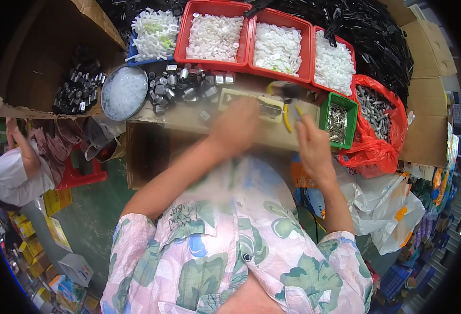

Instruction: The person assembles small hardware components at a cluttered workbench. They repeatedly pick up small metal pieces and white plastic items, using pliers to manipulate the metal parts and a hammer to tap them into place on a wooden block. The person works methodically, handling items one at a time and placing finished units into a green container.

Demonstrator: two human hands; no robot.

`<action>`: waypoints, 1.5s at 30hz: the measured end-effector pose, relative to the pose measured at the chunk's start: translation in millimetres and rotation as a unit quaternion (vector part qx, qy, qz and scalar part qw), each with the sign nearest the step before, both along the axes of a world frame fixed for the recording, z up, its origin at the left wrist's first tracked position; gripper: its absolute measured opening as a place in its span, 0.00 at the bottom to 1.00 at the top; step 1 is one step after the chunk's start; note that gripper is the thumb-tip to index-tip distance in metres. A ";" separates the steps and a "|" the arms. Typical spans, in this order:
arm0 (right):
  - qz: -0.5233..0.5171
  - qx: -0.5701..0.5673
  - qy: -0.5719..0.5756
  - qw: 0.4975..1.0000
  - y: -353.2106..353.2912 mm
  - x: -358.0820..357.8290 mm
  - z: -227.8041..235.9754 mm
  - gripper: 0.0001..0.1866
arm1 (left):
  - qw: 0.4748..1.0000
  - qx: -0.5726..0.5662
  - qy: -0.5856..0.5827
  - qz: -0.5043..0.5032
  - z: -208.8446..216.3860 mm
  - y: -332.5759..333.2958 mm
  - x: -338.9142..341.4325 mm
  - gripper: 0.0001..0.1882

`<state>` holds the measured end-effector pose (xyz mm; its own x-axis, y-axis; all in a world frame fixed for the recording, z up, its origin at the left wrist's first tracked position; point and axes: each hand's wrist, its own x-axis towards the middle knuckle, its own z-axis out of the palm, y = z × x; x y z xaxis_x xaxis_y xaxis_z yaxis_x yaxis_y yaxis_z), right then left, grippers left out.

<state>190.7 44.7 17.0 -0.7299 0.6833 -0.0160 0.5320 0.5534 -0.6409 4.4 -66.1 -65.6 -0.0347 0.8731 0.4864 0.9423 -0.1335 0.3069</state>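
My left hand (237, 125) is motion-blurred over the workbench (188, 121), fingers curled, just in front of a small cream fixture block (268, 107). Whether it holds anything is hidden by the blur. My right hand (311, 144) is raised to the right of it, fingers closed at the yellow handles of a pair of pliers (286, 116), whose dark head points away from me. A heap of small metal parts (181, 83) lies left of the fixture.
Three red bins of white parts (215, 35) and a blue bin (154, 34) line the back. Also here: a round bowl of clear pieces (123, 92), a green bin of pins (338, 121), a red bag of screws (377, 118), a cardboard box (42, 63). Another person (16, 172) sits at left.
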 end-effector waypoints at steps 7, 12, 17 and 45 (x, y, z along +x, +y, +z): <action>-0.003 0.026 0.033 0.999 -4.7 14.0 3.4 0.10 | 1.000 0.015 0.023 -0.013 -2.7 1.3 -4.3 0.23; -0.009 0.079 -0.048 0.996 0.3 38.7 -31.3 0.09 | 0.998 0.043 0.025 -0.028 -0.7 3.8 -5.5 0.23; -0.029 0.047 0.065 0.996 -6.6 32.6 -2.5 0.09 | 1.000 0.013 0.026 -0.012 2.5 1.5 -4.3 0.22; 0.047 0.310 0.031 0.949 59.4 18.5 -14.7 0.13 | 0.973 0.019 -0.229 0.001 56.1 12.8 -16.3 0.24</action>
